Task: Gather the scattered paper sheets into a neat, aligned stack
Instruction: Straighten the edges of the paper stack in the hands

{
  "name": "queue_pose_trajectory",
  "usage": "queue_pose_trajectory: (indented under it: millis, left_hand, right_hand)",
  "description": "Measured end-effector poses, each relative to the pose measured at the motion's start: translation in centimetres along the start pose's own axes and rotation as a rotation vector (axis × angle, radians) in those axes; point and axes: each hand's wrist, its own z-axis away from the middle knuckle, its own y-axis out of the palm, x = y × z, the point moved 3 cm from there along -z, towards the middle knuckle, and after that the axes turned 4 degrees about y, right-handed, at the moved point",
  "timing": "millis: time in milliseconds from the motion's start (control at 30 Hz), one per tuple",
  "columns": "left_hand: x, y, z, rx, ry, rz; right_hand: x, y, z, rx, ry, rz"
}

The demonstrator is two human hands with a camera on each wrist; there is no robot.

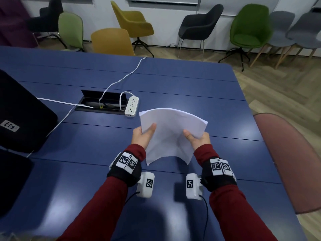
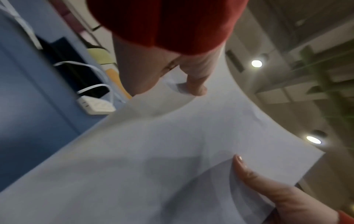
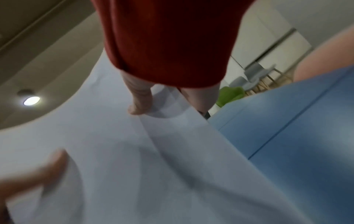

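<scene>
Closest, two dark-red sleeves [image 1: 107, 202], each banded at the wrist with a black strap carrying checkered markers and a white camera block. Just beyond, left hand [image 1: 143, 136] and right hand [image 1: 198, 139] gripping the paper sheets [image 1: 171, 134] by opposite side edges, thumbs pressed on the near face, fingers curled behind (wrist views blurred, yet each thumb plainly flat on white paper). Held up off the blue table [image 1: 69, 171], sheets bowed into an arch, top edge curving away, lower corners hanging free, edges roughly together; sheet count impossible to tell.

Underneath, a deep-blue tabletop crossed by thin seams running left to right, glossy with soft light patches. At the left edge, a black slab-like object [image 1: 22, 115] bearing a small white numbered label. Farther out, a white power strip [image 1: 132, 106] lying just beside an open cable hatch [image 1: 102, 103] set into the table, white cables [image 1: 119, 80] trailing from it across the top toward the far edge and toward the left.

At the right, the rounded back of a pink chair [image 1: 288, 159] close against the table. Beyond the far edge, wood-patterned flooring and a row of chairs along a white wall: mustard chair [image 1: 111, 41], pale green, olive-yellow, charcoal chair [image 1: 199, 25], bright green chair [image 1: 250, 26], and grey ones at the far right. Overhead, in the wrist views, round ceiling lights [image 2: 256, 63].
</scene>
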Motion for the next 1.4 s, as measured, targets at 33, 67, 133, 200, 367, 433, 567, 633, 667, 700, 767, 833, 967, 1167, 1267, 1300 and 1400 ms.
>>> queue_pose_trajectory:
  millis: [33, 67, 133, 200, 367, 433, 567, 633, 667, 700, 767, 833, 967, 1167, 1267, 1300, 1400]
  left_hand:
    - [0.4, 0.0, 0.0, 0.015, -0.035, -0.016]
    - [1.2, -0.2, -0.1, 0.015, -0.066, -0.032]
    - [2.8, -0.6, -0.2, -0.001, -0.122, -0.081]
    - [4.5, -1.1, -0.2, -0.024, -0.175, -0.135]
    - [5.6, -1.4, 0.3, -0.007, -0.178, -0.185]
    - [4.8, -1.0, 0.3, 0.019, -0.133, -0.165]
    - [2.1, -0.8, -0.1, -0.009, -0.067, -0.1]
    - [0.9, -1.0, -0.8, -0.01, -0.029, -0.12]
    - [0.4, -1.1, -1.3, 0.0, -0.013, -0.133]
    - [0.2, -1.3, -1.9, 0.001, -0.001, -0.132]
    - [0.4, -1.8, -2.8, 0.007, -0.02, -0.156]
    - [1.7, -2.3, -3.1, 0.063, -0.099, -0.214]
    - [6.3, -3.0, -1.5, 0.4, -0.393, -0.418]
    - [10.6, -4.0, 0.2, 0.296, -0.609, -0.245]
    - [12.4, -3.8, -0.4, 0.193, -0.599, -0.208]
    - [12.9, -3.7, -0.5, 0.166, -0.59, -0.241]
    - [14.8, -3.6, -1.2, 0.123, -0.518, -0.361]
  right_hand:
    - [-0.2, 0.2, -0.1, -0.001, 0.013, 0.018]
    - [-0.5, 0.4, -0.1, 0.006, 0.04, 0.044]
    - [-1.8, 0.7, -0.1, 0.019, 0.116, 0.122]
    - [-3.4, 0.7, 0.2, 0.035, 0.208, 0.192]
    - [-5.5, -0.4, 0.1, 0.007, 0.293, 0.256]
    - [-5.0, -0.7, -0.1, 0.004, 0.204, 0.257]
    - [-2.5, -1.1, 0.4, 0.097, 0.065, 0.117]
    - [-2.5, -1.4, 0.6, 0.218, 0.084, 0.153]
    - [-2.9, -1.5, 0.9, 0.309, 0.118, 0.192]
    - [-3.6, -1.6, 1.0, 0.407, 0.16, 0.222]
    - [-5.0, -2.0, 1.4, 0.492, 0.308, 0.201]
    - [-5.8, -2.2, 1.2, 0.428, 0.38, 0.19]
    - [-7.5, -1.5, -0.2, 0.305, 0.474, 0.184]
    - [-11.2, 0.1, -1.2, 0.223, 0.552, 0.144]
    - [-13.1, 0.2, -1.7, 0.148, 0.585, 0.12]
    - [-13.5, 0.0, -1.8, 0.116, 0.59, 0.165]
    - [-15.5, -0.8, -2.4, 0.004, 0.629, 0.292]
